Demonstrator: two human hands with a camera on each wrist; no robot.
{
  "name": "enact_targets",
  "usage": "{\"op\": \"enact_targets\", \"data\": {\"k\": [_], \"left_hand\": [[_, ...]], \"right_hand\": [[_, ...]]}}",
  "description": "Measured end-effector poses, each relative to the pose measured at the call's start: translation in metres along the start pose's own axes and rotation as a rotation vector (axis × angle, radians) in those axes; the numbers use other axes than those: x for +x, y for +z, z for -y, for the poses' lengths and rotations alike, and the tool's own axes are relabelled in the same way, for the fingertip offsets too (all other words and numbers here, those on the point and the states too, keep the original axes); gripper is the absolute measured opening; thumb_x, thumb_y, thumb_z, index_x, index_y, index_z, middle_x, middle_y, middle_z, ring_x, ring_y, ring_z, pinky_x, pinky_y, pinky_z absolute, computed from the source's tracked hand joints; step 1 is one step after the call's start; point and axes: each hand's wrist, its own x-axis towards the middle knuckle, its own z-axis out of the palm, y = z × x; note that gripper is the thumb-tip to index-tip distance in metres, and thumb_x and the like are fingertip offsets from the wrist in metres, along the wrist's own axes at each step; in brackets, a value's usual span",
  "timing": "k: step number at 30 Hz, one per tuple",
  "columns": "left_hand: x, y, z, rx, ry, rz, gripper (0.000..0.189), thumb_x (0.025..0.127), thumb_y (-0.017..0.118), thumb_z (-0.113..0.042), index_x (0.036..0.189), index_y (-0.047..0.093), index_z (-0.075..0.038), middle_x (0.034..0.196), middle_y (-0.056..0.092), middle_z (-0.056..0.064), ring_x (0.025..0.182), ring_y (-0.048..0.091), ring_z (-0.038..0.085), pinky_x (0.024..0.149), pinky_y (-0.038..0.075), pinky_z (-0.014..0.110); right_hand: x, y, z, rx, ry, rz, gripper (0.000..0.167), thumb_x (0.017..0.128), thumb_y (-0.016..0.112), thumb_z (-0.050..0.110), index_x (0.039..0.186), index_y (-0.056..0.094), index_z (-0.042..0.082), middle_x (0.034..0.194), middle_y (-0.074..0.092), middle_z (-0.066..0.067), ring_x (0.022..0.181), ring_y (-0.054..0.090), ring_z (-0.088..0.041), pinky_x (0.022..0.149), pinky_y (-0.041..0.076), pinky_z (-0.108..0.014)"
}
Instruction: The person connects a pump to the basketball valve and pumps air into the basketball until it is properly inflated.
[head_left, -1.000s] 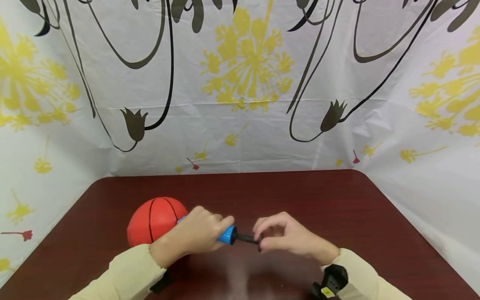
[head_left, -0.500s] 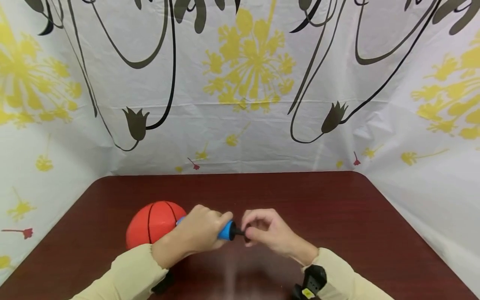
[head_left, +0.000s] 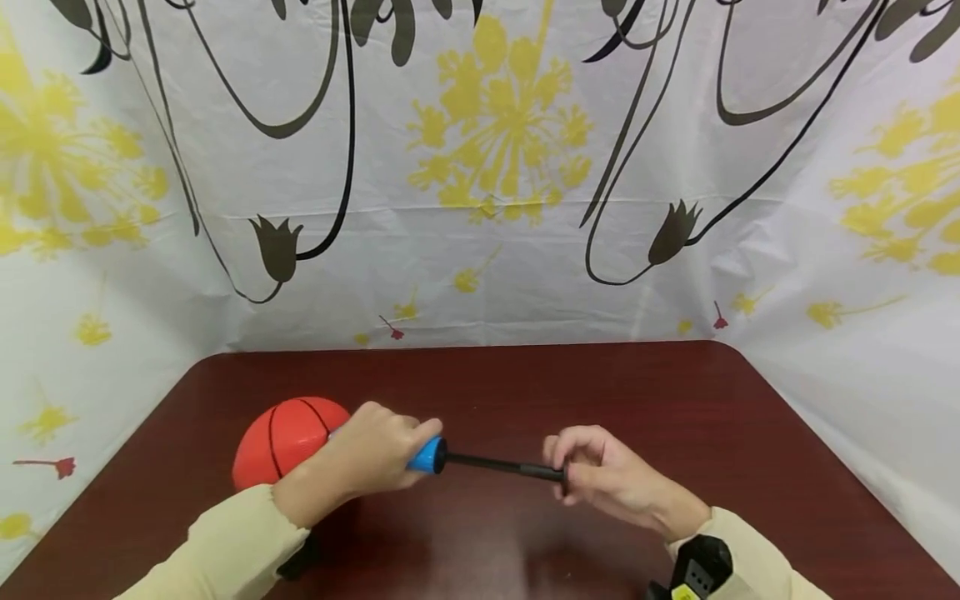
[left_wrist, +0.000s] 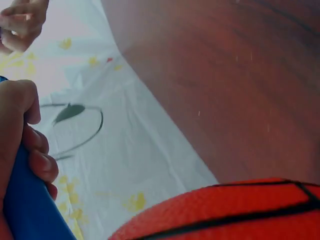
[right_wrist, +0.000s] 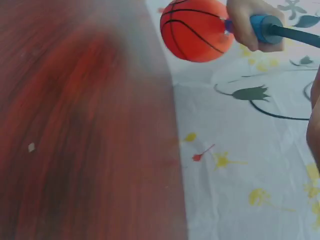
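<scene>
My left hand [head_left: 375,450] grips the blue barrel of a hand pump [head_left: 427,456], its fingers wrapped round it in the left wrist view. A long stretch of black pump rod runs out of the barrel to the right. At the rod's far end, my right hand [head_left: 618,475] pinches the dark handle between thumb and fingers. Beyond the left hand is an orange-red toy basketball [head_left: 288,437] with black lines, and in the right wrist view the pump's other end meets the ball [right_wrist: 195,30]. The left hand hides part of the barrel and ball.
A dark red-brown table [head_left: 480,383] with rounded far corners lies beneath the hands. Around it hangs a white sheet [head_left: 360,292] printed with yellow, grey and red flowers. Each wrist wears a black device, the right one [head_left: 701,567] bearing a yellow label.
The right hand first pushed the pump handle in toward the barrel, then drew it back out to the right, baring more rod. The left hand, pump barrel and ball shifted slightly left.
</scene>
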Motion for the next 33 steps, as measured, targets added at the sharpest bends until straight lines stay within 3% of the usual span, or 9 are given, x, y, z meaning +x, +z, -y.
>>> {"op": "enact_targets", "data": {"k": [6, 9, 12, 15, 20, 24, 28, 30, 33], "left_hand": [[0.018, 0.010, -0.018, -0.014, 0.034, 0.000, 0.026, 0.065, 0.068, -0.024, 0.067, 0.044, -0.013, 0.046, 0.029, -0.009, 0.037, 0.029, 0.004, 0.036, 0.024, 0.019], [0.018, 0.013, -0.021, -0.046, 0.027, 0.018, 0.027, 0.066, 0.069, -0.025, 0.067, 0.044, -0.014, 0.047, 0.027, -0.009, 0.038, 0.025, 0.003, 0.037, 0.021, 0.017], [0.014, 0.014, -0.021, -0.073, 0.021, 0.030, 0.028, 0.067, 0.069, -0.027, 0.069, 0.044, -0.015, 0.047, 0.028, -0.010, 0.038, 0.025, 0.002, 0.037, 0.021, 0.015], [0.009, 0.014, -0.016, -0.080, 0.019, 0.039, 0.028, 0.067, 0.069, -0.029, 0.073, 0.046, -0.014, 0.047, 0.035, -0.010, 0.039, 0.031, 0.001, 0.037, 0.024, 0.015], [-0.001, 0.009, -0.007, -0.038, -0.021, 0.048, 0.031, 0.064, 0.071, -0.028, 0.077, 0.047, -0.013, 0.048, 0.040, -0.009, 0.039, 0.033, 0.003, 0.037, 0.026, 0.017], [0.007, 0.008, -0.014, -0.008, -0.016, 0.014, 0.028, 0.063, 0.070, -0.023, 0.072, 0.045, -0.012, 0.047, 0.035, -0.008, 0.037, 0.033, 0.005, 0.036, 0.026, 0.019], [0.020, 0.009, -0.024, -0.040, -0.021, -0.016, 0.028, 0.066, 0.070, -0.023, 0.068, 0.044, -0.012, 0.046, 0.033, -0.008, 0.036, 0.030, 0.005, 0.036, 0.025, 0.018], [0.023, 0.009, -0.026, -0.061, -0.027, -0.013, 0.029, 0.067, 0.071, -0.024, 0.068, 0.044, -0.012, 0.046, 0.031, -0.008, 0.037, 0.027, 0.004, 0.037, 0.024, 0.016], [0.020, 0.007, -0.025, -0.054, -0.008, 0.003, 0.030, 0.067, 0.071, -0.027, 0.072, 0.045, -0.012, 0.047, 0.031, -0.009, 0.037, 0.027, 0.003, 0.037, 0.024, 0.016]], "right_hand": [[0.020, 0.004, -0.025, -0.257, -0.086, -0.028, 0.010, 0.085, 0.051, -0.003, 0.095, 0.055, -0.003, 0.091, 0.049, -0.004, 0.079, 0.055, -0.009, 0.062, 0.050, -0.024], [0.026, 0.009, -0.028, -0.326, -0.060, -0.064, 0.009, 0.083, 0.052, -0.006, 0.092, 0.054, -0.008, 0.090, 0.052, -0.006, 0.078, 0.056, -0.010, 0.062, 0.051, -0.028], [0.022, 0.011, -0.020, -0.304, 0.012, -0.070, 0.012, 0.083, 0.051, -0.008, 0.093, 0.057, -0.004, 0.092, 0.054, -0.005, 0.078, 0.057, -0.010, 0.064, 0.051, -0.028], [0.008, 0.006, -0.004, -0.199, 0.065, -0.036, 0.020, 0.084, 0.049, -0.008, 0.099, 0.059, 0.001, 0.098, 0.052, -0.003, 0.081, 0.058, -0.011, 0.068, 0.050, -0.027], [-0.013, -0.004, 0.011, -0.047, 0.053, 0.018, 0.018, 0.089, 0.046, -0.001, 0.102, 0.057, 0.002, 0.100, 0.046, -0.003, 0.086, 0.057, -0.013, 0.068, 0.048, -0.023], [0.000, 0.000, -0.005, -0.122, -0.027, -0.005, 0.009, 0.087, 0.048, 0.000, 0.095, 0.054, -0.002, 0.094, 0.045, -0.003, 0.081, 0.056, -0.010, 0.064, 0.048, -0.021], [0.022, 0.009, -0.024, -0.213, -0.092, -0.100, 0.009, 0.086, 0.051, 0.001, 0.093, 0.056, 0.002, 0.092, 0.049, -0.003, 0.076, 0.056, -0.007, 0.062, 0.049, -0.020], [0.027, 0.011, -0.025, -0.230, -0.078, -0.144, 0.011, 0.086, 0.052, 0.002, 0.094, 0.058, 0.006, 0.093, 0.052, -0.002, 0.073, 0.057, -0.007, 0.062, 0.049, -0.020], [0.023, 0.013, -0.019, -0.203, -0.005, -0.144, 0.015, 0.087, 0.051, 0.001, 0.096, 0.059, 0.008, 0.095, 0.053, -0.002, 0.074, 0.058, -0.007, 0.064, 0.049, -0.022]]}}
